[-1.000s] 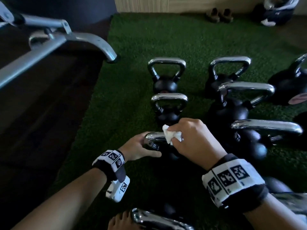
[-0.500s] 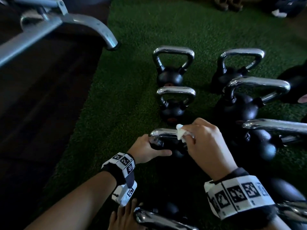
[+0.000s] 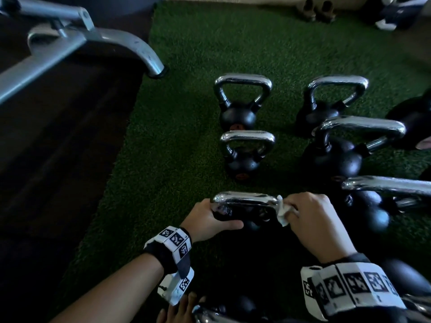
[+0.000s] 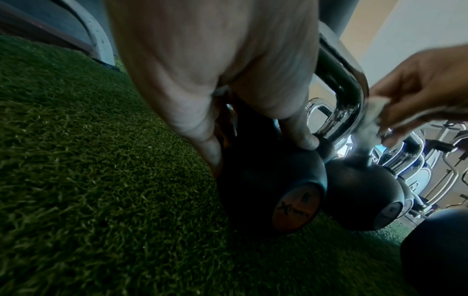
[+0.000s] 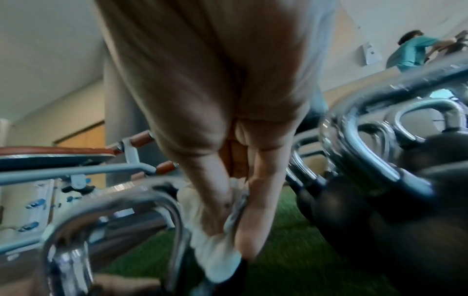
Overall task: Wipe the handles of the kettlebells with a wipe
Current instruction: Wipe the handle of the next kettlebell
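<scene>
Several black kettlebells with chrome handles stand on green turf. The nearest kettlebell [image 3: 245,220] [image 4: 268,192] has its chrome handle [image 3: 245,198] [image 5: 113,212] between my hands. My left hand [image 3: 210,220] [image 4: 215,90] grips its left end, with the thumb lying across the black body. My right hand [image 3: 312,217] [image 5: 228,140] pinches a white wipe [image 3: 283,212] [image 5: 215,248] [image 4: 372,118] against the handle's right bend. Two smaller kettlebells [image 3: 242,113] [image 3: 246,157] stand in a row beyond it.
Larger kettlebells [image 3: 335,155] [image 3: 370,210] crowd the right side, close to my right hand. A grey metal bench frame [image 3: 93,40] reaches onto the turf at the upper left. Dark floor [image 3: 58,159] lies left of the turf. Another handle [image 3: 210,315] and toes sit at the bottom edge.
My right hand has slid the wipe from the middle of the handle to its right bend. My left hand keeps its grip on the left end.
</scene>
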A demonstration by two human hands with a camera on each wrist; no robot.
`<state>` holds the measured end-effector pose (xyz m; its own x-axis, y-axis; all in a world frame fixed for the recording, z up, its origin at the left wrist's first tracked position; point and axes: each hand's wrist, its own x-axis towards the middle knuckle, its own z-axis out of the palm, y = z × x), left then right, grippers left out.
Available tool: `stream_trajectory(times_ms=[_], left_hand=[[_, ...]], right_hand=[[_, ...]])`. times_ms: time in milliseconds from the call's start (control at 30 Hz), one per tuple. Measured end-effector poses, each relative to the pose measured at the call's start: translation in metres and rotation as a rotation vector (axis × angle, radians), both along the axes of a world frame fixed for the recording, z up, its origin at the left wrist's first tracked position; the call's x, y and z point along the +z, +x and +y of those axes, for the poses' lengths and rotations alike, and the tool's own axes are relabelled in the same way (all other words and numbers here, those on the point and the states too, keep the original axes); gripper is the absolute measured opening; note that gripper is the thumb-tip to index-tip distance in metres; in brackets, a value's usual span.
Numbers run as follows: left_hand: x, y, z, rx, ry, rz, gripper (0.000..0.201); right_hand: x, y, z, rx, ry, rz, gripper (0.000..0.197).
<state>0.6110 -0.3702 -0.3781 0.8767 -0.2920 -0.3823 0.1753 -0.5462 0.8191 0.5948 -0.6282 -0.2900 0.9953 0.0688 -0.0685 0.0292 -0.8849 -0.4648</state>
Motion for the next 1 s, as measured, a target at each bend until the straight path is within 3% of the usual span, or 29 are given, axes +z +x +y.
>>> stream_trajectory(times_ms=[67,200,367,500,567,700,800,900,1000], left_hand=[[-0.002,-0.001,0.001,-0.002,-0.018,-0.006,0.073],[0.003,-0.002,0.0,0.001,-0.075,-0.012,0.068],[0.012,-0.005,-0.002,0.039,-0.02,0.006,0.058],[0.02,-0.005,0.008,0.013,0.101,0.048,0.047],[0.025,-0.007,0.021,0.115,0.084,0.042,0.043],[0.057,-0.012,0.046,0.32,-0.009,-0.199,0.039],[0.101,-0.015,0.038,0.268,-0.162,-0.321,0.026],[0.133,-0.015,0.012,0.144,-0.331,-0.117,0.036],[0.141,-0.013,-0.007,0.14,-0.464,0.127,0.039]], right_hand=[[-0.013,0.0,-0.003,0.009,0.018,0.06,0.023],[-0.029,-0.002,-0.005,-0.008,0.112,-0.01,0.023],[-0.045,-0.002,0.0,-0.131,0.331,0.194,0.046],[-0.041,-0.013,-0.004,-0.192,0.236,0.111,0.02],[-0.03,-0.023,-0.008,-0.172,0.18,0.098,0.011],[0.001,-0.031,-0.014,-0.073,0.271,0.071,0.021],[0.024,-0.021,-0.004,0.039,0.401,0.02,0.029],[0.038,-0.01,0.019,0.162,0.52,-0.067,0.031],[0.042,0.0,0.038,0.167,0.615,-0.102,0.027]])
